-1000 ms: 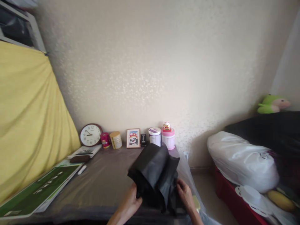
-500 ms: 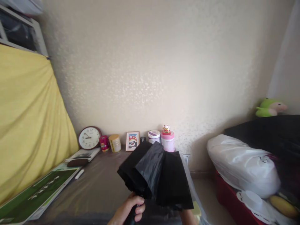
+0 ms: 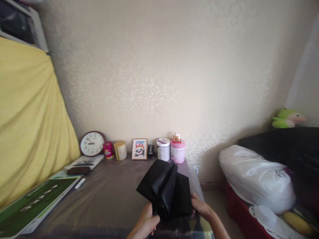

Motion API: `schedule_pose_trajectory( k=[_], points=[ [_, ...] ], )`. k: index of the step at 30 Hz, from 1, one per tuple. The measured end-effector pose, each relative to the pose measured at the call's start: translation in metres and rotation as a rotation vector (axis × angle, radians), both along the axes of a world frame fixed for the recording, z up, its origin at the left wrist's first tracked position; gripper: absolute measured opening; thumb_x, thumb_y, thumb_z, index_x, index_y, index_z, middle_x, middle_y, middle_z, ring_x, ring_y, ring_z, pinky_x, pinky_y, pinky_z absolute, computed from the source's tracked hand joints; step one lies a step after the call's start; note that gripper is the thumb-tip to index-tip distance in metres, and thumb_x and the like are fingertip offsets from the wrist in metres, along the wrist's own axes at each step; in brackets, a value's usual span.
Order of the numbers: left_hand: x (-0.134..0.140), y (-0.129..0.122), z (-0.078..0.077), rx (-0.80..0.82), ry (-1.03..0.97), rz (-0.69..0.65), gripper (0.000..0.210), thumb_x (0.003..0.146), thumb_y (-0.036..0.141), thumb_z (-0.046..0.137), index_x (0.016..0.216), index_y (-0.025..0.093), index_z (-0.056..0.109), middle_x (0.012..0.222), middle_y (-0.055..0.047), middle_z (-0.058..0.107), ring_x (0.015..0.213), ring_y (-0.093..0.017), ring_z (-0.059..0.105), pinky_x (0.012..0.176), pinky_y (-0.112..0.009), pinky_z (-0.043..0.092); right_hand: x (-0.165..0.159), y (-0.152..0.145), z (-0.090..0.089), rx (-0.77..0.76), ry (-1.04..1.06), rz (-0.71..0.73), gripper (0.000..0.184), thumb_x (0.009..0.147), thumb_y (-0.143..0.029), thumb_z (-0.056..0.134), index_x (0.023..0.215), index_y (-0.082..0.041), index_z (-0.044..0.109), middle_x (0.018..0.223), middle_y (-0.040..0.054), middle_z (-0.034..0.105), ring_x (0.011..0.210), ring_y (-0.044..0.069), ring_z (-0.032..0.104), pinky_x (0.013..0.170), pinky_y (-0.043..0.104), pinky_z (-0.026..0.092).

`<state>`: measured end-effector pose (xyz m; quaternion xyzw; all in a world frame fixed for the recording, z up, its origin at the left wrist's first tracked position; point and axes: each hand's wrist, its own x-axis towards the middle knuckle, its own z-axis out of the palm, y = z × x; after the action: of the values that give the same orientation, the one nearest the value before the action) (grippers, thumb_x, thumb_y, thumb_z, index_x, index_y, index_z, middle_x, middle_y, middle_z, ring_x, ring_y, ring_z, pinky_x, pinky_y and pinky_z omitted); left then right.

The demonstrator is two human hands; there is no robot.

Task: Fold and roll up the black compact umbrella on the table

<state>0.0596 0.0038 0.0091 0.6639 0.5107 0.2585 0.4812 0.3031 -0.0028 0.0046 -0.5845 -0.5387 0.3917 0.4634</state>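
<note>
A black folding umbrella [image 3: 161, 191] with loose, partly folded canopy panels is held over the near part of the table. My left hand [image 3: 147, 221] is closed around it at its lower end, by the handle, which is mostly hidden behind the fingers. At the right edge of the canopy, my right hand [image 3: 200, 206] has its fingers closed on the black fabric. The fingertips there are partly hidden by the cloth.
Along the wall on the table [image 3: 104, 192] stand a clock [image 3: 92, 143], a pink can [image 3: 108, 150], a yellow-lidded jar [image 3: 120, 150], a framed panda picture [image 3: 139, 149] and two tubs [image 3: 163, 150]. A green book [image 3: 37, 202] lies left; a white bag [image 3: 256, 179] sits right.
My right hand has come out from beneath the canopy to its right edge. The panels are drawn closer together, and the umbrella's spread is narrower. My left hand has moved slightly right.
</note>
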Motion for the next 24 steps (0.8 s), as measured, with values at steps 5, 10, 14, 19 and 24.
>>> schedule_pose_trajectory(
  k=[5, 10, 14, 19, 24],
  points=[
    [0.010, -0.004, -0.009, 0.175, 0.253, -0.008, 0.067, 0.062, 0.007, 0.052, 0.127, 0.018, 0.039, 0.118, -0.011, 0.054, 0.101, -0.026, 0.056, 0.087, -0.034, 0.041, 0.025, -0.016, -0.008, -0.255, 0.026, 0.173, 0.022, 0.068, -0.035, 0.056, 0.055, -0.018, 0.060, 0.035, -0.0059, 0.047, 0.029, 0.005, 0.036, 0.033, 0.016, 0.026],
    [0.019, -0.010, -0.014, 0.215, 0.475, -0.018, 0.085, 0.057, 0.000, 0.048, 0.138, 0.006, 0.023, 0.137, -0.024, 0.034, 0.104, -0.035, 0.054, 0.090, -0.044, 0.038, 0.054, -0.031, -0.017, -0.211, -0.173, 0.061, 0.024, 0.064, -0.039, 0.056, 0.052, -0.019, 0.060, 0.044, 0.0004, 0.057, 0.042, 0.015, 0.054, 0.041, 0.024, 0.039],
    [0.015, -0.010, -0.016, 0.223, 0.517, -0.059, 0.084, 0.060, 0.002, 0.049, 0.138, 0.004, 0.020, 0.140, -0.027, 0.027, 0.104, -0.036, 0.054, 0.089, -0.046, 0.040, 0.060, -0.031, -0.003, 0.137, -0.503, -0.288, 0.023, 0.068, -0.038, 0.053, 0.068, -0.020, 0.066, 0.073, 0.0067, 0.067, 0.070, 0.022, 0.063, 0.068, 0.033, 0.048],
    [-0.001, -0.003, -0.022, 0.257, 0.409, -0.122, 0.082, 0.066, 0.011, 0.053, 0.140, 0.012, 0.018, 0.141, -0.017, 0.032, 0.116, -0.026, 0.049, 0.097, -0.034, 0.038, 0.017, -0.019, 0.032, 0.380, -0.628, -0.287, 0.030, 0.082, -0.034, 0.042, 0.102, -0.022, 0.061, 0.084, 0.0045, 0.063, 0.071, 0.017, 0.061, 0.067, 0.028, 0.049],
    [-0.006, -0.002, -0.029, 0.287, 0.293, -0.157, 0.080, 0.066, 0.009, 0.051, 0.140, 0.011, 0.019, 0.144, -0.012, 0.031, 0.130, -0.020, 0.033, 0.108, -0.029, 0.026, -0.034, -0.001, 0.047, 0.474, -0.839, -0.121, 0.041, 0.085, -0.019, 0.036, 0.123, -0.028, 0.048, 0.097, 0.0035, 0.061, 0.078, 0.016, 0.062, 0.069, 0.027, 0.049]
  ],
)
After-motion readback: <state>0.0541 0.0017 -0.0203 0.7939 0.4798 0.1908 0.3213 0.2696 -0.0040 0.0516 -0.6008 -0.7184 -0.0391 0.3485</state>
